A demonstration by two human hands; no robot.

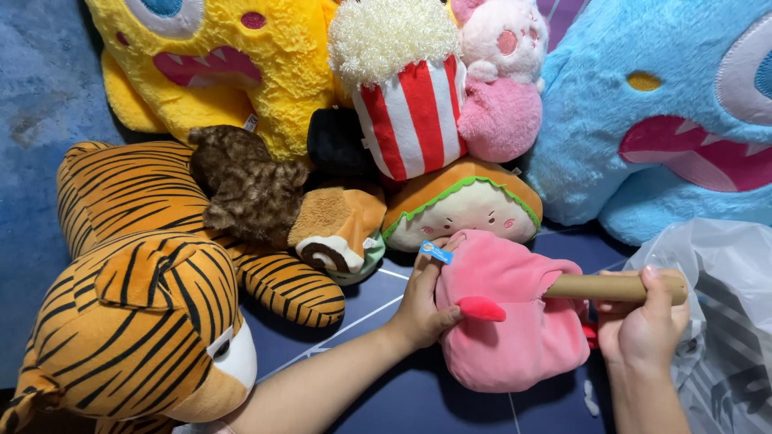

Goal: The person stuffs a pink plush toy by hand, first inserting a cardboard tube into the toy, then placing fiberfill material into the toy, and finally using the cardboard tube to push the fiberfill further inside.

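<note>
1. Two hands work one thing: I see my left hand [420, 309] clasped on the left flank of the pink plush toy [515, 321], which lies on the dark blue floor [418, 402] just below the sandwich plush [460, 210].
2. My right hand [639, 329] is closed around the cardboard tube [615, 287], thumb on top.
3. What matters most is the tube's long axis: it runs nearly level, left to right, its left end buried in the pink toy, its right end in my right fist.
4. So the toy lies left of that grip, touching my left hand.
5. A clear plastic bag [716, 321] sits just right of the right hand.
</note>
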